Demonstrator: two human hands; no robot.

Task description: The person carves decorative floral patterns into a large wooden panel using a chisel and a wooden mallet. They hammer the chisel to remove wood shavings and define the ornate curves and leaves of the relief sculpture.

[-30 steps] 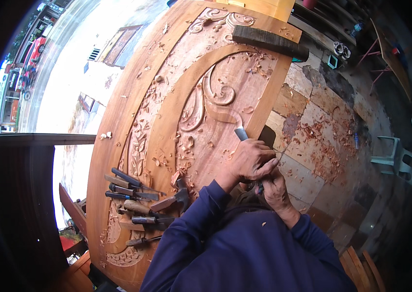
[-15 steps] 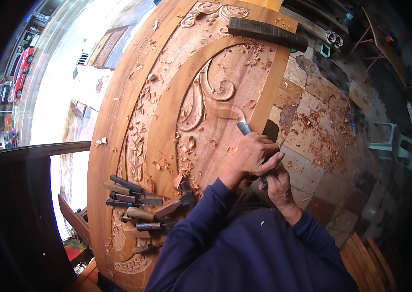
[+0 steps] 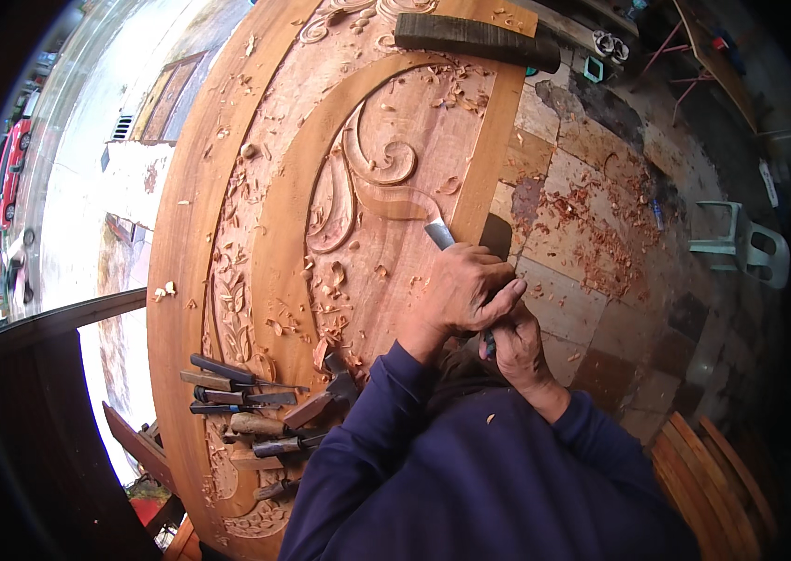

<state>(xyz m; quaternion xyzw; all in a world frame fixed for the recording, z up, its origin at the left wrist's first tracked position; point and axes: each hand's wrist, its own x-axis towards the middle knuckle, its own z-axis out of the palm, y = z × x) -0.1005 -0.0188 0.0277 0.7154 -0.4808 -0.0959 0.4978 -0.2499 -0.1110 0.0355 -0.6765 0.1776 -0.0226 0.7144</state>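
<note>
My left hand point(image 3: 458, 290) is closed round the shank of a chisel, whose bright steel blade point(image 3: 438, 231) rests at the lower end of a curved raised band in a carved wooden panel point(image 3: 475, 159). Just below and right of it, my right hand point(image 3: 521, 351) is closed on the chisel's dark handle, which is mostly hidden by my fingers. Raised scrollwork point(image 3: 382, 168) lies above the blade, with pale wood shavings scattered over the panel. Several more chisels point(image 3: 232, 397) and a tool with a dark metal head point(image 3: 339, 383) lie on the panel at lower left, beside my left sleeve.
A dark block point(image 3: 466, 37) lies across the panel's top. To the right are a tiled floor point(image 3: 582, 238) strewn with shavings, a pale green plastic chair point(image 3: 732, 243) and slatted wooden furniture point(image 3: 709, 477) at lower right. A dark post and a bright street are at left.
The whole view has shifted, so the panel and both hands appear higher or further left. My hands keep their grip, with the blade at about the same spot on the carving.
</note>
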